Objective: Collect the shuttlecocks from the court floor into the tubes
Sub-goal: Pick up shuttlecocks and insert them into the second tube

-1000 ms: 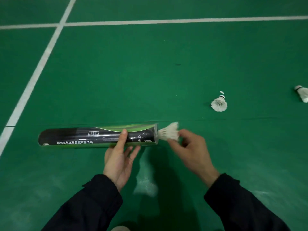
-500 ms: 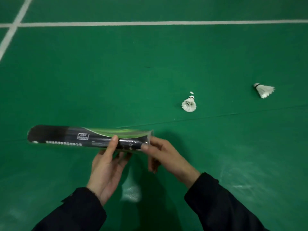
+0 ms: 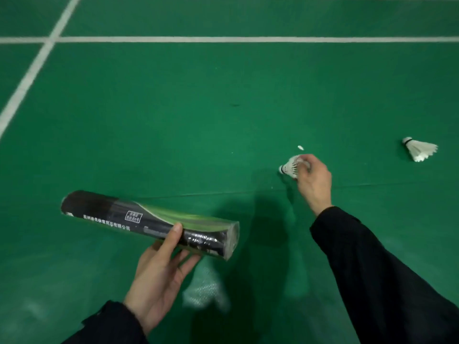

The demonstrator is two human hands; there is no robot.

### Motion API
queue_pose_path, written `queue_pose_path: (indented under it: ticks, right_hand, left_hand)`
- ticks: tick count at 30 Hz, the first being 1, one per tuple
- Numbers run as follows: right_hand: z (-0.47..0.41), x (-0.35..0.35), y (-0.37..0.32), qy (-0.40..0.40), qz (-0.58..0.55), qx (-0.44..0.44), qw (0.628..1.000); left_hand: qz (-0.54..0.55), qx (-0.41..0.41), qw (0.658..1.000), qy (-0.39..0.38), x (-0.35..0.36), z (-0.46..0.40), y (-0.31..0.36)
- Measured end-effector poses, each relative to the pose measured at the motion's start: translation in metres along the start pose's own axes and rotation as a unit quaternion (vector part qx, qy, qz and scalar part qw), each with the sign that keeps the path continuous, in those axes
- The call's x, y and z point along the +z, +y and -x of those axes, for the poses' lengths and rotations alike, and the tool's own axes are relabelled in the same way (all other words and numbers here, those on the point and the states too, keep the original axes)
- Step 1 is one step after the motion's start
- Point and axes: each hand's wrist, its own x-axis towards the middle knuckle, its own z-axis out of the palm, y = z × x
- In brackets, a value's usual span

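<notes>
My left hand (image 3: 159,274) grips a black and green shuttlecock tube (image 3: 129,219) near its open right end, holding it almost level above the green court floor. Reaching forward and to the right, my right hand (image 3: 314,181) pinches the feathers of a white shuttlecock (image 3: 289,167) whose cork points left, just above the floor. Farther right, a second white shuttlecock (image 3: 419,149) lies on its side on the floor.
White court lines (image 3: 248,39) cross at the back left. A small loose white feather piece (image 3: 300,147) lies just beyond the gripped shuttlecock. A thin seam in the floor mat (image 3: 223,193) runs left to right under the hands.
My right hand left the tube's mouth, where it had pushed a shuttlecock in, and reached right to take hold of the nearer shuttlecock on the floor. The tube tilted slightly.
</notes>
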Motion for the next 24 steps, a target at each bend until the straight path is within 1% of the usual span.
queue_pose_path:
  ticks: [1,2,3,5,7,8,11,12,13,14,16,17,18,19,20,22,24]
  right_hand:
    - [0.020,-0.007,-0.012,0.006,-0.104,0.019,0.994]
    - [0.047,-0.013,-0.026,0.003,-0.195,0.031,0.980]
    - [0.077,-0.018,-0.040,-0.014,-0.261,0.030,0.965]
    - [0.132,-0.018,-0.059,-0.079,-0.321,0.038,0.943]
    - [0.171,-0.006,-0.069,-0.130,-0.316,0.051,0.938]
    - [0.183,0.002,-0.072,-0.124,-0.309,0.059,0.941]
    - [0.198,0.014,-0.077,-0.014,-0.314,0.118,0.942]
    - [0.202,0.013,-0.078,0.011,-0.325,0.122,0.938]
    - [0.207,0.010,-0.079,0.026,-0.343,0.108,0.933]
    - [0.213,0.005,-0.081,0.034,-0.350,0.073,0.933]
    - [0.224,-0.003,-0.083,0.042,-0.305,-0.034,0.951]
    - [0.228,-0.005,-0.083,0.033,-0.276,-0.083,0.957]
    - [0.230,-0.005,-0.080,0.013,-0.262,-0.114,0.958]
    - [0.232,-0.002,-0.075,-0.020,-0.256,-0.125,0.958]
    - [0.233,0.001,-0.074,-0.058,-0.247,-0.119,0.960]
    - [0.235,0.009,-0.071,-0.133,-0.221,-0.072,0.963]
    - [0.233,0.009,-0.078,-0.200,-0.249,-0.023,0.947]
  left_hand:
    - [0.003,0.006,1.000,0.006,0.000,-0.001,0.002]
    - [0.007,0.011,1.000,0.012,0.001,-0.002,0.004]
    - [0.012,0.014,1.000,0.015,0.003,-0.004,0.004]
    - [0.015,0.007,1.000,0.015,0.010,-0.006,0.001]
    - [0.013,-0.005,1.000,0.011,0.017,-0.005,-0.005]
    - [0.011,-0.008,1.000,0.008,0.020,-0.003,-0.009]
    - [0.009,-0.009,1.000,-0.005,0.027,0.001,-0.014]
    - [0.010,-0.006,1.000,-0.010,0.028,0.003,-0.014]
    - [0.011,-0.002,1.000,-0.015,0.029,0.004,-0.012]
    - [0.012,0.000,1.000,-0.017,0.030,0.005,-0.010]
    - [0.016,0.002,1.000,-0.016,0.031,0.007,-0.008]
    - [0.020,0.004,1.000,-0.016,0.031,0.007,-0.007]
    - [0.024,0.007,1.000,-0.014,0.032,0.008,-0.007]
    - [0.024,0.010,1.000,-0.010,0.031,0.008,-0.008]
    - [0.019,0.013,1.000,-0.007,0.031,0.009,-0.009]
    - [0.006,0.013,1.000,-0.007,0.032,0.013,-0.014]
    - [0.000,0.013,1.000,-0.014,0.031,0.017,-0.018]
